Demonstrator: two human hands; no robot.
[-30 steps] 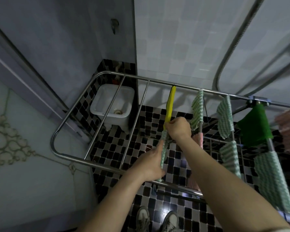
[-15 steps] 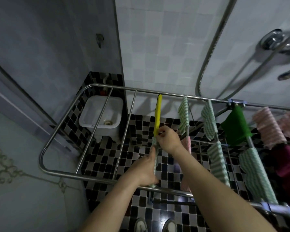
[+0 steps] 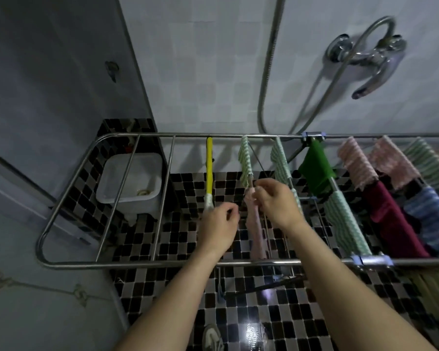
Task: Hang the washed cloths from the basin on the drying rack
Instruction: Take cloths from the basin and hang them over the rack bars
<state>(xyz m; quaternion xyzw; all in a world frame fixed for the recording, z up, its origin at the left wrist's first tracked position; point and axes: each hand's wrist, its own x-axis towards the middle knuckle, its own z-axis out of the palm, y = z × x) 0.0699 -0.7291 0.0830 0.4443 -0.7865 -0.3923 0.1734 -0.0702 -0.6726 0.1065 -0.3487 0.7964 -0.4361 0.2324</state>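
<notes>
So, white basin centre-left under the drying rack (contents unclear), left hand now off the yellow cloth, fingers loosely curled, right hand pinching a pink cloth mid-frame

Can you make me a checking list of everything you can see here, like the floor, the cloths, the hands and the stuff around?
Surface: black, white and grey checked tile floor, with a bright glare spot near the bottom.
Job's things: metal drying rack; on its bars hang a yellow cloth, green striped cloths, a plain green cloth, pink cloths and a dark red cloth.
Clutter: white tub on the floor under the rack's left end.
Grippers: left hand loosely curled, holding nothing; right hand pinching the pink cloth on the next bar.
Cables: shower hose hanging down the wall.
Surroundings: tiled wall, metal tap, a shoe at the bottom.
</notes>
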